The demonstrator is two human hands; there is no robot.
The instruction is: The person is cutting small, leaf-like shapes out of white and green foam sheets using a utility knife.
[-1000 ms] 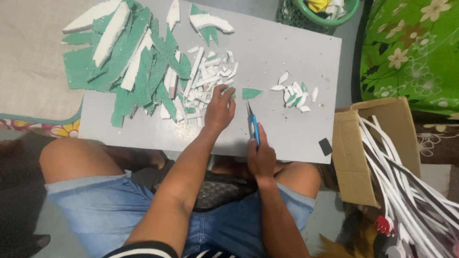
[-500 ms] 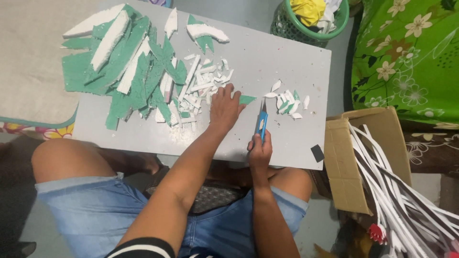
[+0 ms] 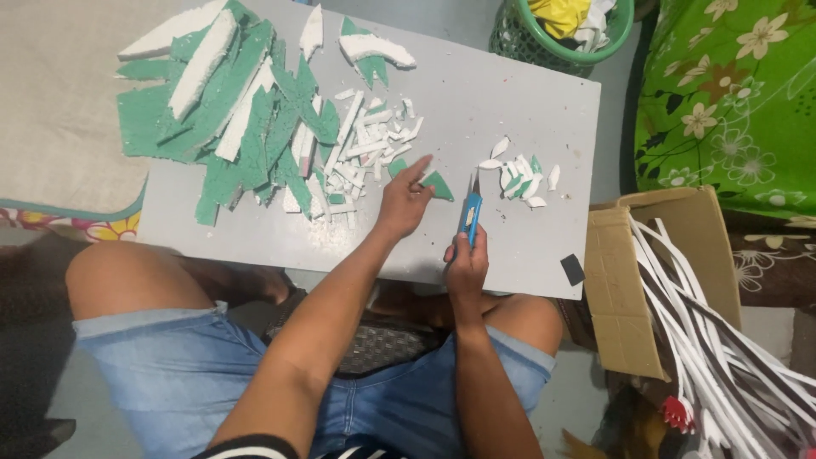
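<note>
While the right hand (image 3: 466, 263) is gripping a blue cutter (image 3: 470, 214), left hand (image 3: 404, 202) fingers are pressing a green foam piece (image 3: 439, 185). Cardboard box (image 3: 625, 289) w/ white strips (image 3: 722, 357) is sitting nearby.

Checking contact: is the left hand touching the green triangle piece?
Touching. The head view shows the left hand with a fingertip pressing on the green triangle on the board.

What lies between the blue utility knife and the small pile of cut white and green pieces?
In the head view, only bare grey board separates blue utility knife from small pile.
</note>
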